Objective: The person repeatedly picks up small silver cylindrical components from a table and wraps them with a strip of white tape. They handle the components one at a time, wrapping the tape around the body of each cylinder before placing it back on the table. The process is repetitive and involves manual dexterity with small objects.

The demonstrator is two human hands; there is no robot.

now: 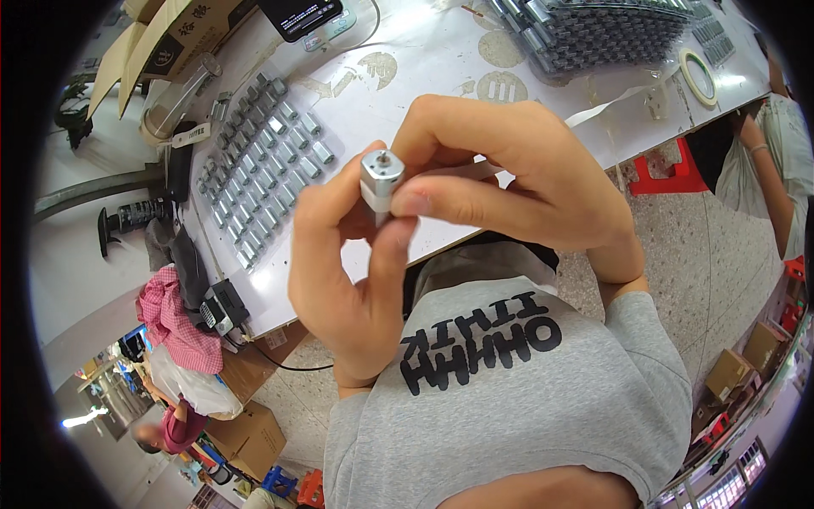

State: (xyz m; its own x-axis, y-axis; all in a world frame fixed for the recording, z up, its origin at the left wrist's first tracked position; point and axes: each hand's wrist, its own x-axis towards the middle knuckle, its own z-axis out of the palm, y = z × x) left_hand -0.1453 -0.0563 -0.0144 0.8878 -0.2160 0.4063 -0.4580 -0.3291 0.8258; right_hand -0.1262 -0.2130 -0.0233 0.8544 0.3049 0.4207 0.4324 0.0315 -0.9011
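Note:
A small silver motor (pixel 384 169) with flattened sides is held upright in front of my chest, its shaft end facing up. Around its lower body runs a white band that looks like tape (pixel 375 200). My left hand (pixel 343 263) is closed on the motor from the left, with thumb and fingers about its sides. On the other side, my right hand (pixel 517 170) is curled, its thumb pressing at the white band. A pale strip shows between the right fingers and thumb. The fingers hide part of the motor.
Rows of similar motors (pixel 270 165) lie on the white table at left. More are stacked in clear trays (pixel 602 38) at back right, near a tape roll (pixel 697 78) with a strip trailing from it. A phone (pixel 301 17) and cardboard box (pixel 182 38) stand behind. Another person (pixel 767 170) sits at right.

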